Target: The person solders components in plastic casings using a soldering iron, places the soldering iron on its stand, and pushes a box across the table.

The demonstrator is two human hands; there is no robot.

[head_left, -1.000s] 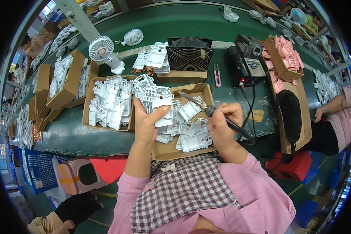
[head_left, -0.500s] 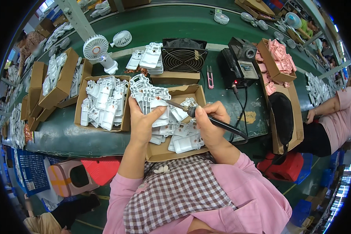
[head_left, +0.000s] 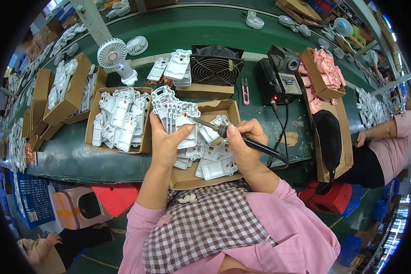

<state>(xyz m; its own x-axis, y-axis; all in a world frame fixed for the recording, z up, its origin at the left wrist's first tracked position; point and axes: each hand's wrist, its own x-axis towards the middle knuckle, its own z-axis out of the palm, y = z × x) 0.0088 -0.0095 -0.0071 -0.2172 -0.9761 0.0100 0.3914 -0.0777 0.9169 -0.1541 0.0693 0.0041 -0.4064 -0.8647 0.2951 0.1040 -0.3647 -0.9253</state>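
Soldering iron tip now on the white plastic part — left hand clamped on it, right hand gripping iron; joint underway.

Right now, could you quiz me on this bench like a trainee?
1. True or false: the left hand holds a stack of white plastic parts.
2. What does the right hand hold? A) scissors B) soldering iron C) fan
3. Fill in: the iron's tip touches the ____ part of the stack.

Key
1. True.
2. B, the soldering iron, gripped like a pen.
3. Front; the tip meets the part facing the person.
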